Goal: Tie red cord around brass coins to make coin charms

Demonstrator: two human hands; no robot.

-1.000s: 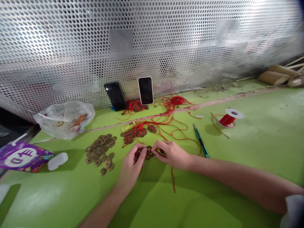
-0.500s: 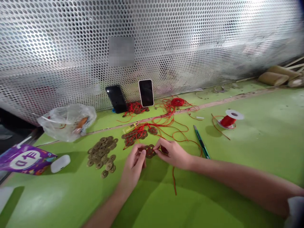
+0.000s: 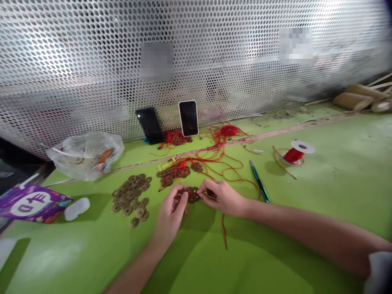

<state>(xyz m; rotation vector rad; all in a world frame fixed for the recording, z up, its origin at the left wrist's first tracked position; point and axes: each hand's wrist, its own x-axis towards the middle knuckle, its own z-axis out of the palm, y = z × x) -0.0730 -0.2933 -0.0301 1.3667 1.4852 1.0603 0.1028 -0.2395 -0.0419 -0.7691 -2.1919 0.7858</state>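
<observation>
L hand (image 3: 170, 207) is clamping a dark-brown round-coin cluster w/ red cord (image 3: 192, 196), over flat green bench (image 3: 196, 257), short of far edge; R hand (image 3: 223, 197) is pinching its R side. Round brass-coloured coins (image 3: 129, 195) are lying twd bench's L edge.

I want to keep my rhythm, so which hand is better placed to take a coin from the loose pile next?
Probably the left hand: it is nearer the loose pile than the right hand. It holds the coin cluster, though, so it might need to let go first.
</observation>
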